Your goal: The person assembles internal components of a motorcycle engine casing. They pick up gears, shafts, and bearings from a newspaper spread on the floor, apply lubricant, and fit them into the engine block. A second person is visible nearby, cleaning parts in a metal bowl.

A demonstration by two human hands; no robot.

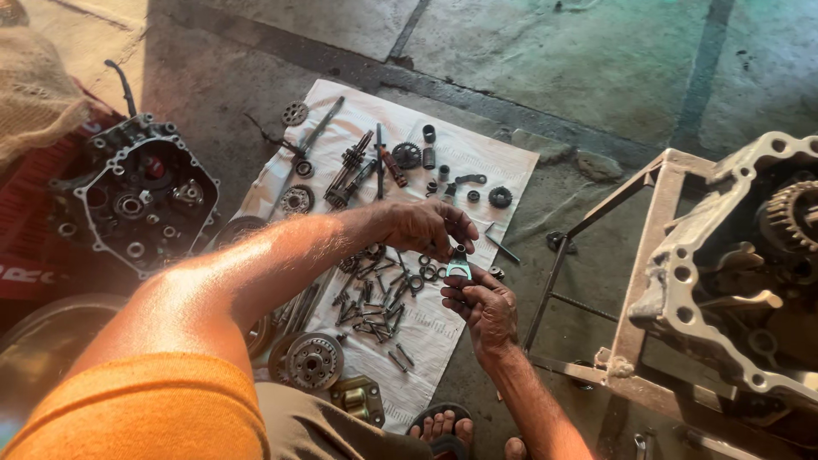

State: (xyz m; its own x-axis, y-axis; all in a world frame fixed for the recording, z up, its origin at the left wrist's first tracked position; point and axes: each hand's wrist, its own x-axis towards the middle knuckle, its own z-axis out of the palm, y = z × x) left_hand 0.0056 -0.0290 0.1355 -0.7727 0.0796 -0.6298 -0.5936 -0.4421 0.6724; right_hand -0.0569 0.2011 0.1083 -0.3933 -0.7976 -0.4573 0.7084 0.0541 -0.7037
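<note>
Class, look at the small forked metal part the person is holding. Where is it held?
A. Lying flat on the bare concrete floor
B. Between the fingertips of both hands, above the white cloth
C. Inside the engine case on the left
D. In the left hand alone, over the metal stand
B: the forked part is pinched between the left hand and right hand, above the white cloth.

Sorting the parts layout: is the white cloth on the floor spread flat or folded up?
Spread flat: the white cloth lies open on the floor, parts scattered across it.
</note>
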